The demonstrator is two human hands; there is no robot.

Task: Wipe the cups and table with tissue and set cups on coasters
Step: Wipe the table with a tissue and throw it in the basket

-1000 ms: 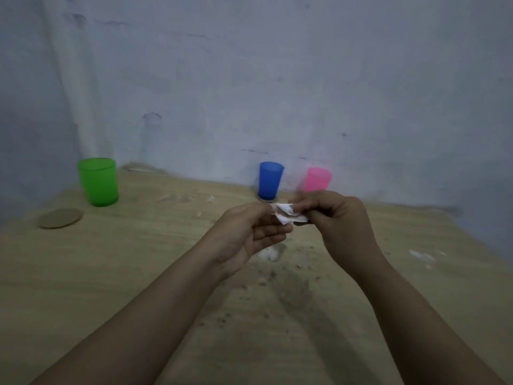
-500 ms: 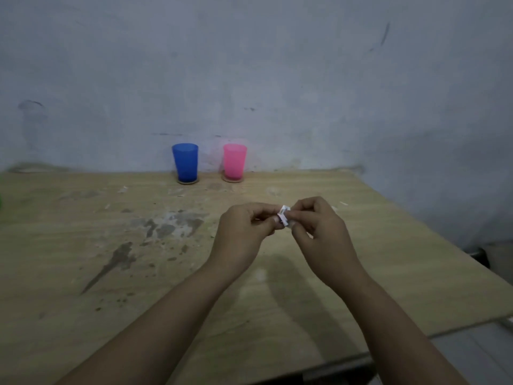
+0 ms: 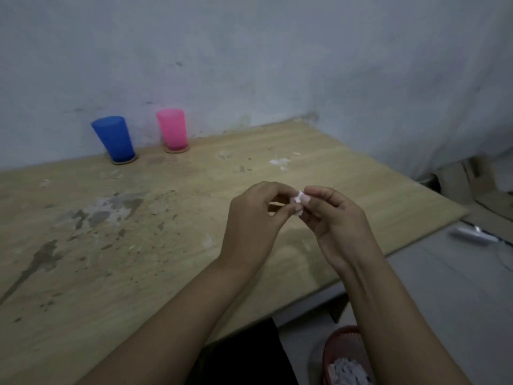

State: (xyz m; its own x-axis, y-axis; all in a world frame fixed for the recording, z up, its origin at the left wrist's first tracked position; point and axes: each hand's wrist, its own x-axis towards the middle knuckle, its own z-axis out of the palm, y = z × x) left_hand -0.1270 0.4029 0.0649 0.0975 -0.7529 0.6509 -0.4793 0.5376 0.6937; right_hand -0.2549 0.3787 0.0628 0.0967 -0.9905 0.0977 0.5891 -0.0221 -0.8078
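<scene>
A small crumpled white tissue is pinched between the fingertips of my left hand and my right hand, held above the right part of the wooden table. Most of the tissue is hidden by the fingers. At the back by the wall, a blue cup stands on a round coaster. To its right a pink cup stands on another coaster. The green cup is out of view.
Grey stains and dark specks mark the table's left half, and white scraps lie near the back right. A red basket holding white scraps sits on the floor under my right forearm. The table's right edge drops to the floor.
The view has swung right and down, so the cups now sit at upper left and the red basket has appeared. Both hands keep pinching the tissue, now squeezed smaller.
</scene>
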